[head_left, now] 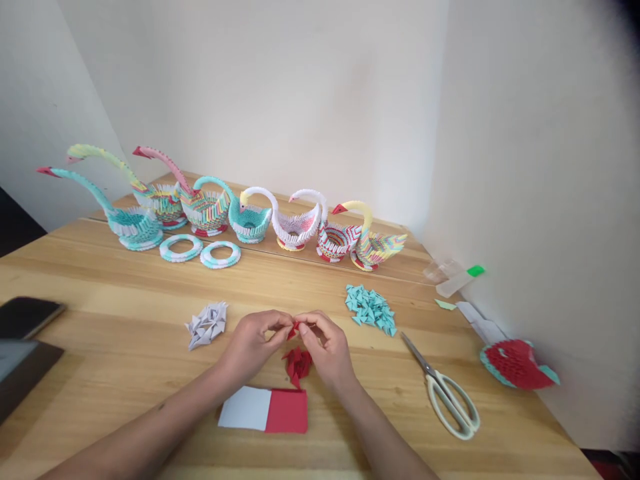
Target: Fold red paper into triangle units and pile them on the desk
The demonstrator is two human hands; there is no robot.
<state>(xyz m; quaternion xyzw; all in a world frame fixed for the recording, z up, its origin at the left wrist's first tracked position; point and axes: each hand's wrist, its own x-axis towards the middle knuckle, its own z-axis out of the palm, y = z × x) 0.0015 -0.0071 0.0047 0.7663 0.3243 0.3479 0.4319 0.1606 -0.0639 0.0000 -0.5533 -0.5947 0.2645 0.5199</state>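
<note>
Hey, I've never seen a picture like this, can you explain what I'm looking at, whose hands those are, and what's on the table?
This is one picture from a camera worn on a person's head, looking down at their own bare hands over a wooden table. The left hand and right hand together pinch a small red paper piece. Under them lie a pile of red pieces and a red and white sheet. Around are grey pieces, teal pieces, scissors, two paper rings and a row of paper swans by the wall.
</note>
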